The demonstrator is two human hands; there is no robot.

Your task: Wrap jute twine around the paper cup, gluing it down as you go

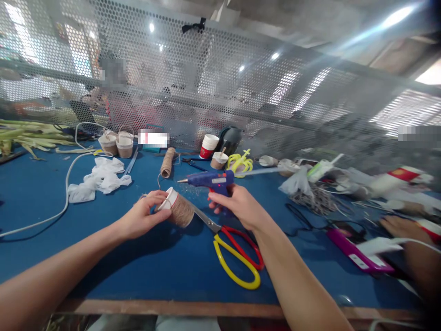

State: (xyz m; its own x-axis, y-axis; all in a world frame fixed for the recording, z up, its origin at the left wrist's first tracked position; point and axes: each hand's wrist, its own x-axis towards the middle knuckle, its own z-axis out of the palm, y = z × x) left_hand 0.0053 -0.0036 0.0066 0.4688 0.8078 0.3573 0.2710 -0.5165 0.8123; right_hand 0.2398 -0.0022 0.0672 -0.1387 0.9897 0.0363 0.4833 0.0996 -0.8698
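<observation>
My left hand (151, 211) grips the rim of a paper cup (182, 212) that lies tilted on its side, its outside wrapped in brown twine. In my right hand (234, 202) is a blue glue gun (206, 178), its metal nozzle pointing left above the cup and a clear glue stick out of its back. Twine runs from the cup toward a spool of twine (167, 163) behind it. Scissors with one red and one yellow handle (237, 257) lie under my right wrist, blades toward the cup.
White crumpled plastic (99, 179) lies left, beside a white cable (67, 193). Behind stand twine-wrapped cups (124, 146), stacked paper cups (208, 146) and pliers (195, 163). A purple power strip (358, 253) sits right, near another person's hand (399, 230). A perforated metal screen (241, 101) bounds the back.
</observation>
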